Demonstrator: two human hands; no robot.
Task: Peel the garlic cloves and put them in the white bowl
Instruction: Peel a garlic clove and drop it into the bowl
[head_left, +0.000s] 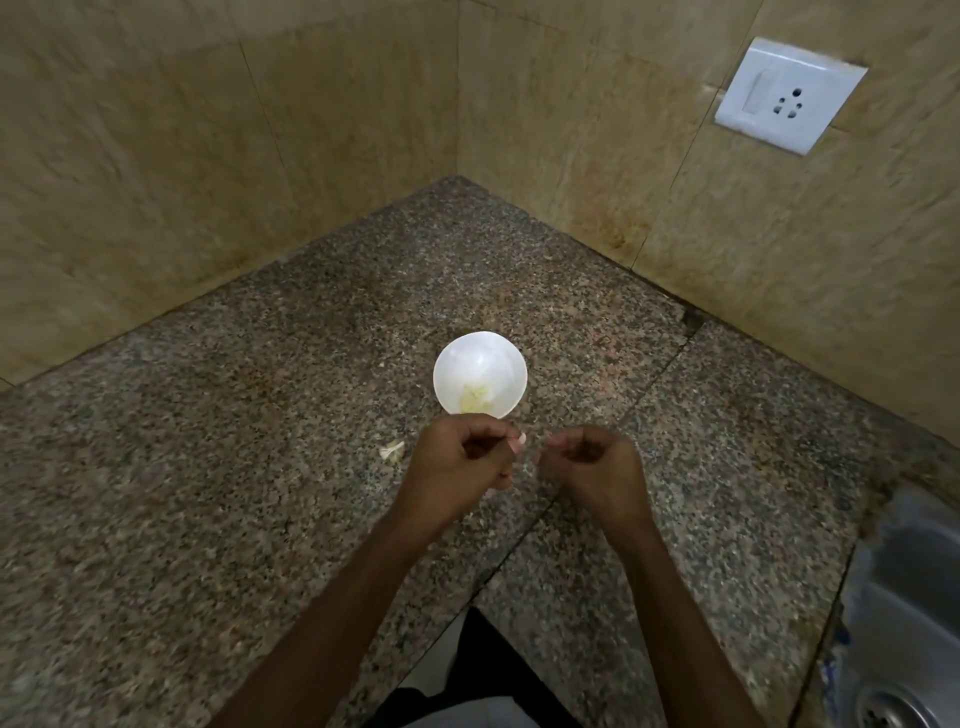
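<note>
White bowl (480, 358), granite counter (260, 415) — tiled walls (156, 156)

I see the bowl (483, 347) on the countertop (249, 415), with peeled cloves (475, 397) in it. Just before it are the left hand (457, 467), with a garlic clove (521, 439) in it, and the right hand (595, 465) beside. A garlic piece (392, 451) lies to the left, and the sink (904, 597) is far right.

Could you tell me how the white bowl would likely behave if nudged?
The white bowl looks small, so probably light. On the smooth granite counter it would likely slide. Its few garlic pieces add little weight.
</note>
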